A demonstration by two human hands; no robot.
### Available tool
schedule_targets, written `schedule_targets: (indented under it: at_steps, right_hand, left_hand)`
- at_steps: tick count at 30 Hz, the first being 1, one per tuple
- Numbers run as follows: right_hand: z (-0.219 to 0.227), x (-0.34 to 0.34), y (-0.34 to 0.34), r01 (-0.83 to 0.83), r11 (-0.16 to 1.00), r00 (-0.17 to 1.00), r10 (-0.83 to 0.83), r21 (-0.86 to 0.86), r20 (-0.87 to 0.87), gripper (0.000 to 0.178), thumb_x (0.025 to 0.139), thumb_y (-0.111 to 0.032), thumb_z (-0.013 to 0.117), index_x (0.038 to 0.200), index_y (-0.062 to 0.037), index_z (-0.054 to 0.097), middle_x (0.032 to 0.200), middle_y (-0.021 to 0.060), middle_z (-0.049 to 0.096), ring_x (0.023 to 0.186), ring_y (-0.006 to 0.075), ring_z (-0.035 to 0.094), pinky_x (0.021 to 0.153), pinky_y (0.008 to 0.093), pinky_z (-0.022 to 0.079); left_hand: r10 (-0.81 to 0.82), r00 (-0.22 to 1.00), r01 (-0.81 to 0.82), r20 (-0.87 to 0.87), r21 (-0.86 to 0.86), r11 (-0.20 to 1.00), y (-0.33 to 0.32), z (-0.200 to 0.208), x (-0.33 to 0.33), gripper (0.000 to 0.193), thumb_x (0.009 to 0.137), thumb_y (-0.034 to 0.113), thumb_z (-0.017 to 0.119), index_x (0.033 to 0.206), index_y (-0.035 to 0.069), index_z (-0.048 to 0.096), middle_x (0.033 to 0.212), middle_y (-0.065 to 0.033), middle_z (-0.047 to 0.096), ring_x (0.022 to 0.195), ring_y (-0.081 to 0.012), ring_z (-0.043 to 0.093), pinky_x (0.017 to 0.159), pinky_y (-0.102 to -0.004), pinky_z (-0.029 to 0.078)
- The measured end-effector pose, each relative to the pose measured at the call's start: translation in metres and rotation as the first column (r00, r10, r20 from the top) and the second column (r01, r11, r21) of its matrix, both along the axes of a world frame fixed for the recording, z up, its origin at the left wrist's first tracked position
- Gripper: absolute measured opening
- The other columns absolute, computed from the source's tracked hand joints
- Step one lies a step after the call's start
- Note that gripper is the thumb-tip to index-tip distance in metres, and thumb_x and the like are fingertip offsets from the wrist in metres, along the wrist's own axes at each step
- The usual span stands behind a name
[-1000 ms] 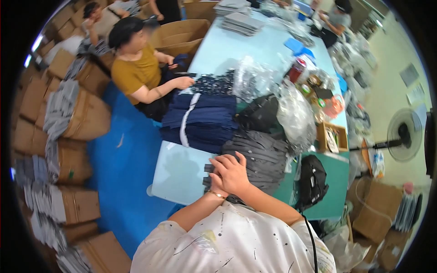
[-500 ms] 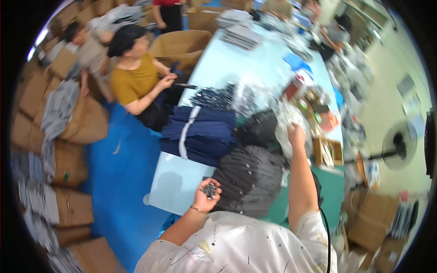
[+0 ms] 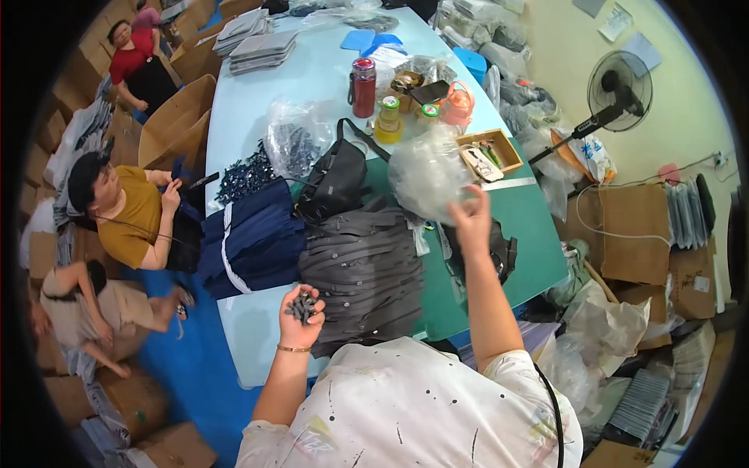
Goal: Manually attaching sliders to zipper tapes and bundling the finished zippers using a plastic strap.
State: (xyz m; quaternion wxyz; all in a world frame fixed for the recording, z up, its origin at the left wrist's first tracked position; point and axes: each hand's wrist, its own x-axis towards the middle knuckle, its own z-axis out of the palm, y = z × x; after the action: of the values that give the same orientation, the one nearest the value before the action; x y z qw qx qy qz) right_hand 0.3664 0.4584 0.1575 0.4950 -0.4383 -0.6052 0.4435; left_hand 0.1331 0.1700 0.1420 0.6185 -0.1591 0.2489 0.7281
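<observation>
The left hand (image 3: 300,316) was turned palm up and cupped, with the fingers curled half shut. In it lay a little heap of small dark clips (image 3: 301,306). They were tiny and dark grey, and they were piled in a jumble, so I could not tell which way any one of them pointed.

The right hand (image 3: 470,221) was lifted up over the desk (image 3: 312,78). Its fingers were loose and partly open. It was just beside a clear plastic bag (image 3: 429,173), at the bag's lower right edge. I could not tell if it was touching the bag or pinching anything.

The hand with the clips was above the near edge of the desk, right next to a stack of grey straps (image 3: 365,273). The straps were long and flat. They lay side by side, and their long way ran from left to right across the desk, tipped a bit. To the left of them lay a pile of dark blue cloth (image 3: 253,246). Behind them sat a black bag (image 3: 335,181).

A person in a yellow shirt (image 3: 136,218) sat at the left side of the desk.
</observation>
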Motion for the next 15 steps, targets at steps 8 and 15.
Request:
schedule_targets:
  at_steps: [8,15]
  right_hand:
    - [-0.042,-0.011,-0.034,-0.355,0.831,0.935,0.31,-0.428,-0.174,0.031,0.085,-0.022,0.064,0.106,-0.0003,0.057,0.067,-0.0001,0.057,0.057,0.0068,0.053,0.052,0.023,0.043]
    - [-0.044,-0.005,-0.009,-0.462,0.779,0.885,0.432,-0.425,-0.171,0.03,0.086,-0.027,0.062,0.103,-0.003,0.059,0.065,0.0028,0.058,0.058,0.0081,0.056,0.052,0.0244,0.045]
  left_hand:
    - [-0.303,0.953,0.301,-0.002,0.131,0.945,0.129,0.042,0.061,0.025,0.09,0.025,0.045,0.097,0.005,0.058,0.085,-0.0074,0.054,0.063,-0.0181,0.048,0.038,-0.0217,0.037]
    - [-0.455,0.89,0.451,-0.004,0.147,0.88,0.204,0.023,0.087,0.032,0.09,0.023,0.042,0.113,0.004,0.055,0.084,-0.0062,0.054,0.061,-0.0164,0.048,0.037,-0.0205,0.039]
